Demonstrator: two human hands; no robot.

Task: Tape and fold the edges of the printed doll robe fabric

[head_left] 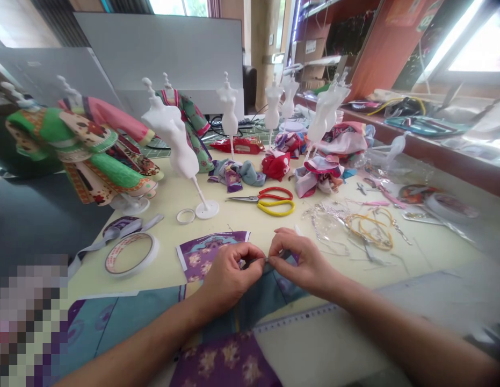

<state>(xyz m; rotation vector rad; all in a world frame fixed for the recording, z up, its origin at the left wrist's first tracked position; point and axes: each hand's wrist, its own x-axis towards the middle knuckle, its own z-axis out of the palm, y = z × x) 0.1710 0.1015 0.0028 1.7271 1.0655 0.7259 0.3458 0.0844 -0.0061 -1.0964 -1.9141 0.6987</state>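
Two hands meet nearly tip to tip, the left hand (231, 271) and right hand (301, 259) about equally near the small dark piece of material (246, 264) pinched between their fingers. Its long axis seems to run sideways from hand to hand, though fingers hide most of it. Teal cloth (255, 301) lies directly beneath them, purple printed cloth (196, 257) beyond the left fingers.
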